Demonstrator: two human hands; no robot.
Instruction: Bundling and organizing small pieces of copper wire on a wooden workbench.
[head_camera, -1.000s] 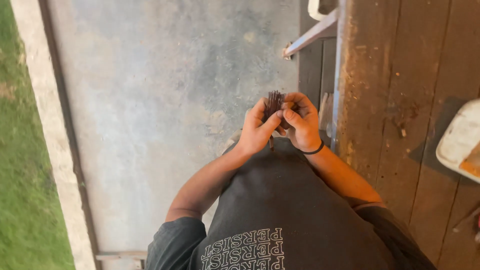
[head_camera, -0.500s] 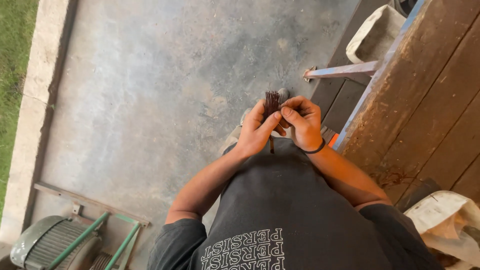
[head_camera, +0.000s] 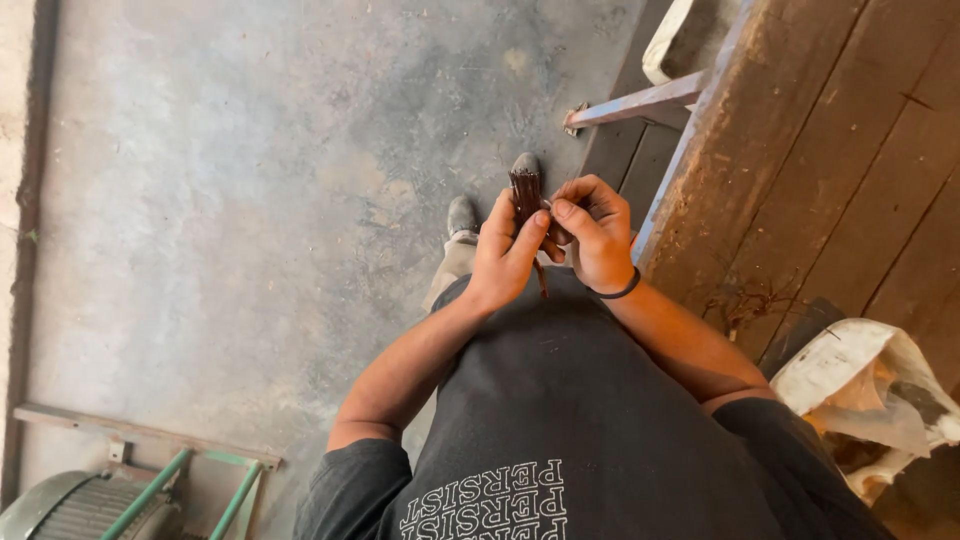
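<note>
I stand on a concrete floor and hold a small bundle of thin dark brown sticks (head_camera: 525, 192) upright in front of my chest. My left hand (head_camera: 503, 257) wraps the bundle from the left, thumb against it. My right hand (head_camera: 592, 232), with a black band on the wrist, pinches the bundle from the right with curled fingers. A few stick ends hang below my hands. Both hands touch each other around the bundle.
A worn wooden workbench (head_camera: 840, 150) stands at my right, with a white sack (head_camera: 870, 385) on it. A blue metal bar (head_camera: 640, 103) juts from the bench. A grey motor on a green frame (head_camera: 110, 495) sits at lower left. My shoes (head_camera: 462, 215) show below the hands.
My view has swung slightly right and downward, so the grass strip has left the frame and the motor shows. My hands keep the same grip on the bundle.
</note>
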